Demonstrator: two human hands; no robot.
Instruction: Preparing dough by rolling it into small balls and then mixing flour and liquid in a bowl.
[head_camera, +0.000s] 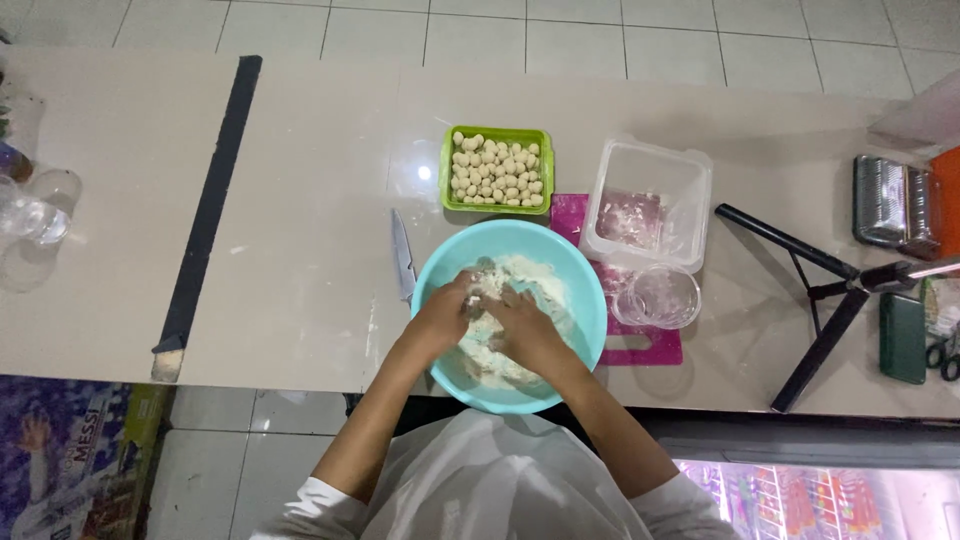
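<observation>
Mid-frame: left hand (445, 312) & right hand (522, 328), fingers curled into floury dough (492, 350) in blue bowl (590, 300), mixing step; next probably needs more kneading.

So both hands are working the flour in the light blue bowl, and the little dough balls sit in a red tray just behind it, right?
Not quite: the tray is green, not red. The head view shows both the left hand and the right hand in the flour inside the light blue bowl, with the dough balls in a green tray just behind it.
</observation>
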